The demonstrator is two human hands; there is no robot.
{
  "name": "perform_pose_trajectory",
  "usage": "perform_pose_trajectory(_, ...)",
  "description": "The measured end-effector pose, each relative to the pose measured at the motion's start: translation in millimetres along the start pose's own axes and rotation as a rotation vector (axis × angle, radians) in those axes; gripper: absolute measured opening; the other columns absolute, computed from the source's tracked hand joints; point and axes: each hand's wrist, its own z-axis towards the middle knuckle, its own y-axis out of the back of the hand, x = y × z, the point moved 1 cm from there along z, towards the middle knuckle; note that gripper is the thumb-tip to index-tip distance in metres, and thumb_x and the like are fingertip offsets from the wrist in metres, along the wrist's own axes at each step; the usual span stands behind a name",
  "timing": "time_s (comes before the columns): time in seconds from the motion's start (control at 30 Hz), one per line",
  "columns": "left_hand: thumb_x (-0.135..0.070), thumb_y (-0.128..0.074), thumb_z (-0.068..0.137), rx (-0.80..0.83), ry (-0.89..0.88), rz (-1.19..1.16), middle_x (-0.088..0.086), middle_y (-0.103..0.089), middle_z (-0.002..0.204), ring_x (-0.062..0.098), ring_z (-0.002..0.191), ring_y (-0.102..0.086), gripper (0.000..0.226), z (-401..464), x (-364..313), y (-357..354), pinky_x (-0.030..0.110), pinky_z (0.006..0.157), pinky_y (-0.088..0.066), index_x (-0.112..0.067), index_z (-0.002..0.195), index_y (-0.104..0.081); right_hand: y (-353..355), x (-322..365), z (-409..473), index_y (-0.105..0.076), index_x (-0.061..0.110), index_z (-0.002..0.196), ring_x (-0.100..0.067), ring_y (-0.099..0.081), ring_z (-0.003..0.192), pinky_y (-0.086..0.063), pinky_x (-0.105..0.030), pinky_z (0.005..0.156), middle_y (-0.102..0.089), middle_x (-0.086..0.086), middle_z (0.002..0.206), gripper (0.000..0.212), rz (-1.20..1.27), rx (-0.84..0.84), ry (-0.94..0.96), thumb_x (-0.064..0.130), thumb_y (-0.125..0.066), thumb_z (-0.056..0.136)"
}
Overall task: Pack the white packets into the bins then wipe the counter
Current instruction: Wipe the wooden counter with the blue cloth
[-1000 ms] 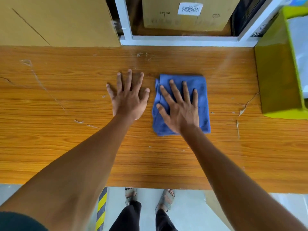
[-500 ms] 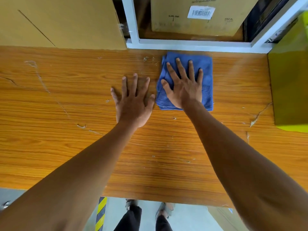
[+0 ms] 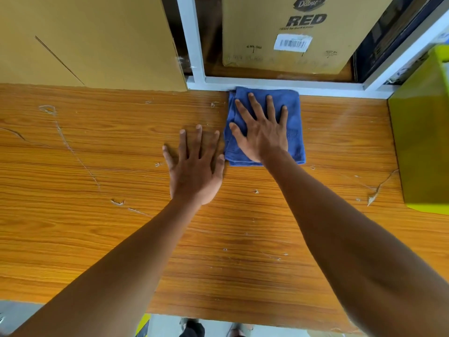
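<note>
Folded blue terry cloth (image 3: 264, 125) flat on the scratched orange wood-grain table (image 3: 97, 215), far edge touching the white metal shelf frame (image 3: 279, 81). Right hand (image 3: 263, 135) pressing down on cloth, fingers straight and spread, gripping nothing. Left hand (image 3: 194, 166) just left of cloth, flat on bare wood, fingers likewise splayed. Cloth likely soft, light, prone to bunching; best driven by palm pressure at its centre. No white packets visible.
</note>
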Motion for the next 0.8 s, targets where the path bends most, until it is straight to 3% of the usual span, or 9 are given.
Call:
perform_pose_trajectory(0.27,-0.052,-0.005,0.110,-0.021,0.042,-0.063,-0.009,0.005,0.178,0.023,0.164,0.009,0.061,2,3,-2,0.068,0.126,-0.001,-0.035,0.169,-0.001,-8,11,-32,-0.006,0.043,0.167,-0.036,0.001,0.163,-0.001,-0.069,0.125,0.000,0.009,0.177,0.069,-0.036,-0.017,0.126,0.070,-0.012,0.104)
perform_pose_trajectory(0.4,-0.051,-0.007,0.110,-0.047,0.123,-0.065,-0.002,0.005,0.178,0.024,0.164,0.007,0.065,5,1,-3,0.065,0.128,-0.003,-0.027,0.170,-0.003,-6,13,-10,-0.006,0.045,0.167,-0.034,0.002,0.163,0.001,-0.068,0.125,-0.002,0.010,0.177,0.069,-0.030,-0.003,0.153,0.072,-0.011,0.103)
perform_pose_trajectory(0.63,-0.059,-0.007,0.106,-0.025,0.269,-0.055,0.002,0.008,0.178,0.032,0.163,0.012,0.067,10,1,1,0.067,0.126,0.001,-0.038,0.168,0.001,-2,22,14,-0.006,0.047,0.166,-0.032,0.000,0.163,0.001,-0.068,0.126,-0.003,0.011,0.177,0.070,-0.020,-0.002,0.137,0.073,-0.011,0.102)
perform_pose_trajectory(0.8,-0.059,-0.004,0.106,0.034,0.104,-0.018,-0.012,0.010,0.177,0.026,0.163,0.011,0.062,18,32,8,0.066,0.127,0.002,-0.047,0.166,0.004,-9,44,-33,-0.008,0.043,0.167,-0.034,0.001,0.163,0.001,-0.069,0.125,0.000,0.010,0.177,0.069,-0.016,-0.005,0.140,0.069,-0.012,0.104)
